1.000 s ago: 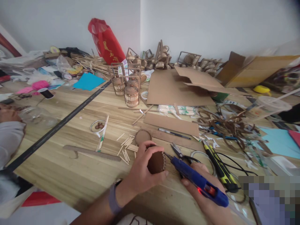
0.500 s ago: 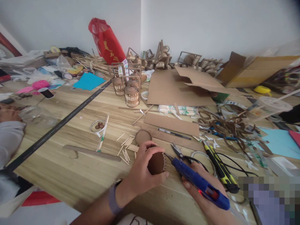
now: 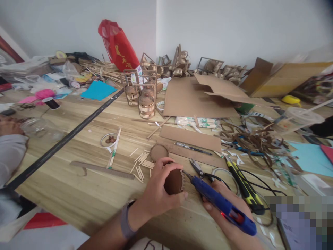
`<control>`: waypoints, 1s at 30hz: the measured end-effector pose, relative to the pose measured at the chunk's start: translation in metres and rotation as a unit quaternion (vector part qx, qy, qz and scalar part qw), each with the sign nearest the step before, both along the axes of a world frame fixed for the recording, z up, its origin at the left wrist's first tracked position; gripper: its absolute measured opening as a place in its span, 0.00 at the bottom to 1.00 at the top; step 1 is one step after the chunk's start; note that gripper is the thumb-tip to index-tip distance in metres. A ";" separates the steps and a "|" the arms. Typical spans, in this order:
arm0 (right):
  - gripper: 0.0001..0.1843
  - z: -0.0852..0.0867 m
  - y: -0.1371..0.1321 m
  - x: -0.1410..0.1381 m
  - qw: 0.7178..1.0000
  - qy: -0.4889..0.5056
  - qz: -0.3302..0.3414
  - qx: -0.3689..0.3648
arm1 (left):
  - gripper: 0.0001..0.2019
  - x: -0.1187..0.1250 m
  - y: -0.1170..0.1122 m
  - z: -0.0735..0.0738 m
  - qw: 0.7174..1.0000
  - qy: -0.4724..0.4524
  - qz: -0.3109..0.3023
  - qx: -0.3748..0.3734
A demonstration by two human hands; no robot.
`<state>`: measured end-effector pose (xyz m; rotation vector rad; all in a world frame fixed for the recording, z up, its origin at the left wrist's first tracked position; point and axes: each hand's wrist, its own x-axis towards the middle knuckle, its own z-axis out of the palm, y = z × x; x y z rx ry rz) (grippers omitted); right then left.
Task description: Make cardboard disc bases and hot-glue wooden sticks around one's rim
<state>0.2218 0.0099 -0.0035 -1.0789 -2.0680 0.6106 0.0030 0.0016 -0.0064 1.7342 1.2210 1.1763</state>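
Observation:
My left hand (image 3: 158, 194) is closed round the edge of a round brown cardboard piece (image 3: 173, 181) with a ridged rim, tilted so its flat face shows. In my right hand (image 3: 229, 208) is a blue hot glue gun (image 3: 221, 201) with a small red light. Its nozzle tip is at the upper right of the ridged rim; whether it touches I cannot tell. Just beyond my left fingers lies another cardboard disc (image 3: 159, 152) with a ridged edge. Short wooden sticks (image 3: 142, 158) are scattered to its left.
Scissors (image 3: 199, 168) and a yellow-black utility knife (image 3: 244, 184) lie right of the glue gun, among cords. Small tiered baskets (image 3: 146, 106) stand farther back. Cardboard sheets (image 3: 192, 97) and a heap of brown strips (image 3: 249, 135) lie beyond. Another person's hand (image 3: 10, 125) is at far left.
Hardly anything differs. The glue gun's rear end has shifted very slightly to the right and down, while its nozzle stays at the rim. My left hand keeps its hold.

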 end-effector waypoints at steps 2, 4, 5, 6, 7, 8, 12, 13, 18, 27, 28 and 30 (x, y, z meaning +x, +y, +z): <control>0.06 0.000 0.000 0.000 1.000 -0.006 0.002 0.005 | 0.26 0.000 0.000 0.000 1.000 0.002 0.000 -0.002; 0.06 0.001 0.001 0.001 1.000 -0.016 0.012 0.013 | 0.26 0.000 0.000 -0.001 1.000 0.002 -0.001 -0.002; 0.06 0.001 0.002 0.001 0.999 -0.019 0.018 0.019 | 0.26 -0.001 0.000 -0.001 1.000 0.002 -0.002 -0.002; 0.07 0.001 0.002 0.000 0.999 -0.020 0.020 0.026 | 0.26 -0.001 0.000 -0.001 1.000 0.002 -0.004 -0.002; 0.08 0.001 0.002 0.000 0.999 -0.017 0.022 0.034 | 0.26 -0.001 0.000 -0.001 1.000 0.002 -0.005 -0.001; 0.10 0.001 0.003 0.000 0.999 -0.014 0.022 0.041 | 0.26 -0.001 0.000 -0.001 1.000 0.001 -0.006 0.000; 0.12 0.000 0.003 -0.002 0.998 0.001 0.017 0.064 | 0.27 -0.001 0.000 -0.001 1.000 -0.004 -0.010 -0.004; 0.12 -0.001 0.003 -0.001 0.998 0.001 0.016 0.066 | 0.27 -0.001 0.001 -0.001 1.000 -0.005 -0.011 -0.006; 0.10 -0.005 0.002 0.003 0.998 -0.026 0.020 0.059 | 0.26 -0.001 0.001 -0.001 1.000 -0.010 -0.013 -0.011; 0.11 -0.005 0.004 0.004 0.995 -0.056 0.012 0.079 | 0.26 -0.001 0.001 0.000 1.000 -0.007 -0.011 -0.013; 0.12 -0.005 0.004 0.004 0.994 -0.058 0.016 0.087 | 0.26 -0.001 0.001 -0.001 1.000 -0.006 -0.010 -0.013; 0.11 -0.004 0.005 0.004 0.993 -0.062 0.023 0.098 | 0.26 -0.001 0.000 -0.001 1.000 -0.007 -0.010 -0.012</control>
